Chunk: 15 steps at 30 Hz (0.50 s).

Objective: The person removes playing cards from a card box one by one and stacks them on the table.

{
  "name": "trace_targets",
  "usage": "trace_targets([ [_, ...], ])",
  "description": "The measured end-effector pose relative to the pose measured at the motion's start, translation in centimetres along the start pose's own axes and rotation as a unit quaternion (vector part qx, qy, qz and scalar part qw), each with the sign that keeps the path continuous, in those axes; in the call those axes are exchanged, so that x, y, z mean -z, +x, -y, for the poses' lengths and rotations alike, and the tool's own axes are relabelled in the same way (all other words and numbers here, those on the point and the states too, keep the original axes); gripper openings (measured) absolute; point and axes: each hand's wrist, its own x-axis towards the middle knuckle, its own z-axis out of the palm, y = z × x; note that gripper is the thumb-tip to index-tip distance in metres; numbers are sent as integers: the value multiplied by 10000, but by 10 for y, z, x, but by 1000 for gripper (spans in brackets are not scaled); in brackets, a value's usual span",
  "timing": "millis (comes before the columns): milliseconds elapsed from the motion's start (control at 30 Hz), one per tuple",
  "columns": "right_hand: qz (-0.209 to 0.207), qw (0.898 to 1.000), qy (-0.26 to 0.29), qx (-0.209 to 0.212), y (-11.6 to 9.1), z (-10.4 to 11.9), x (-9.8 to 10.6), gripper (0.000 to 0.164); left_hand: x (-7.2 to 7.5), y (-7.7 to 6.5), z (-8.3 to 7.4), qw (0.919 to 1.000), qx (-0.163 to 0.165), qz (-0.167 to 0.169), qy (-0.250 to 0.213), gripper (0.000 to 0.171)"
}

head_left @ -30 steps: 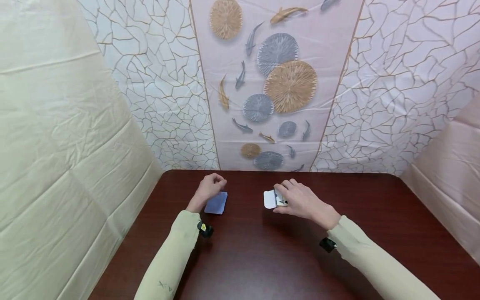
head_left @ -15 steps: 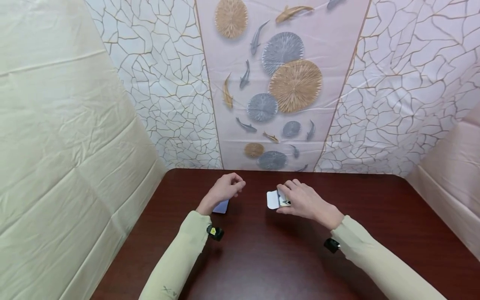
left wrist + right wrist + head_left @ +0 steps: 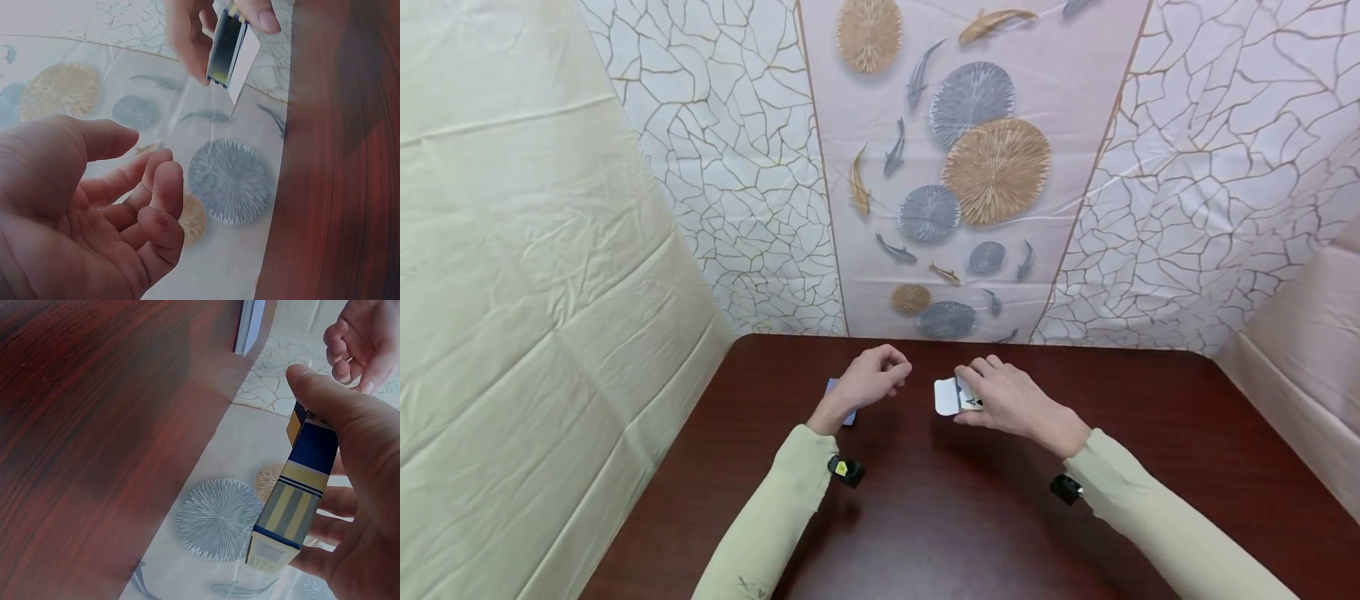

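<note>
My right hand (image 3: 1015, 402): fingers and thumb wrapped round a card box (image 3: 289, 494), gripping it by its sides, off the table. At the box end facing my left fingers, the white flap (image 3: 946, 397) stands open; the inside looks dark and I cannot make out its contents. My left hand (image 3: 867, 379): nothing held, fingers loosely bent, thumb apart from them, near the flap but not touching. Under my left hand and wrist, mostly hidden from the head view, a card stack (image 3: 249, 325) lies on the table (image 3: 925, 517). Beyond all my fingertips, a patterned cloth (image 3: 1075, 100) hangs.

Judgement: step in hand is steadying the opened box. Next move probably calls for a light left pinch, at flap or stack, without my right grip crushing the cardboard.
</note>
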Motion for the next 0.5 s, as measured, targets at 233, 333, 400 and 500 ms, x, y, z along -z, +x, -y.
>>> trace_targets([
  [233,-24,10000,47,3,2,0,2,72,-10,-3,-4,9990,-136,-224,-373,16],
  [333,-58,10000,72,-7,2,1,1,72,-16,-3,-5,9984,-178,-242,-488,16],
  [400,-71,9999,118,-39,3,2,0,72,-20,-3,-6,9982,-186,-208,-534,16],
  [500,-69,9998,158,-66,3,3,-1,72,-27,-3,-9,9978,-132,-170,-635,17],
])
